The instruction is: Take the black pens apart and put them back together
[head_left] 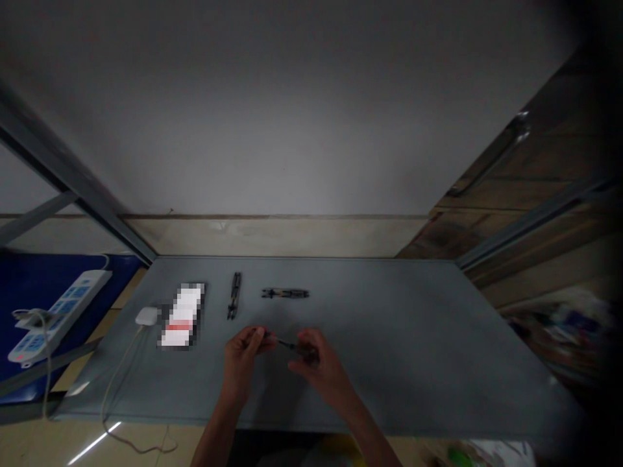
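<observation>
At lower centre of the frame, over the grey tabletop, the left hand and right hand are both closed, pinching opposite ends of a slim dark rod-like part between them. Farther up the table lie a similar dark piece and another dark piece, well clear of the hands.

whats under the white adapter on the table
The white adapter rests on the grey tabletop; its cord runs off the near edge. The patch directly beneath it is covered.
</observation>
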Motion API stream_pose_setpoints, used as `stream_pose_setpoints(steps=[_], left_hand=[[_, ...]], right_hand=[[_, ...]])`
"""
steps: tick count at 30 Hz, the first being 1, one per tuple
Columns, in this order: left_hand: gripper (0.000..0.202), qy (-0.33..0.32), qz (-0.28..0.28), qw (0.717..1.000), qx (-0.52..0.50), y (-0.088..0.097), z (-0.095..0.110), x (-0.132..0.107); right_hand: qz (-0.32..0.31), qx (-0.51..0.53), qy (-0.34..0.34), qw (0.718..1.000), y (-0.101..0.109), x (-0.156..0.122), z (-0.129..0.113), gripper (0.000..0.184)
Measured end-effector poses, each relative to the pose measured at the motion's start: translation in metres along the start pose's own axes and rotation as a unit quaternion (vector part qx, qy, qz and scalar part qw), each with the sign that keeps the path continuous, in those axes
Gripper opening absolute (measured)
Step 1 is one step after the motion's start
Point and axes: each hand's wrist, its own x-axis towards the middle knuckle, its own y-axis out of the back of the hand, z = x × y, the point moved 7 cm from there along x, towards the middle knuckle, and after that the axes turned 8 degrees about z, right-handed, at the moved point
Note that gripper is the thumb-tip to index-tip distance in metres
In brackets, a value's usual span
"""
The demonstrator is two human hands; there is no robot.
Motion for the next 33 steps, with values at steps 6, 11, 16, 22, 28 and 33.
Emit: stream_pose_setpoints(steps=[6, 11, 16, 22, 28, 33], left_hand=[[0.035, -0.002, -0.009, 1.000, -0.012, -0.002, 0.002, 0.000], [0.037, 0.008, 0.004, 1.000, -0.024, -0.003, 0.001, -0.001], [0.036, 0.016, -0.022, 0.999, -0.024, -0.007, -0.002, -0.001], [0.040, 0.000, -0.106, 0.991, 0.084, -0.009, -0.012, 0.001], [0.037, -0.138, -0.240, 0.892, 0.358, -0.034, 0.002, -0.018], [0.029, -0.190, -0.301, 0.822, 0.444, -0.060, 0.011, -0.031]], right_hand=[[-0.037, -0.018, -0.017, 0.999, -0.006, 0.000, -0.002, 0.031], [0.025, -0.045, 0.010, 0.999, 0.009, 0.003, -0.010, 0.018], [0.045, -0.033, 0.043, 0.998, 0.018, 0.007, -0.010, 0.013], [0.015, -0.040, 0.135, 0.990, 0.029, 0.009, -0.025, 0.012], [-0.050, -0.043, 0.137, 0.988, 0.024, 0.008, -0.032, 0.018], [-0.068, -0.035, 0.118, 0.990, 0.014, 0.004, -0.024, 0.017]])
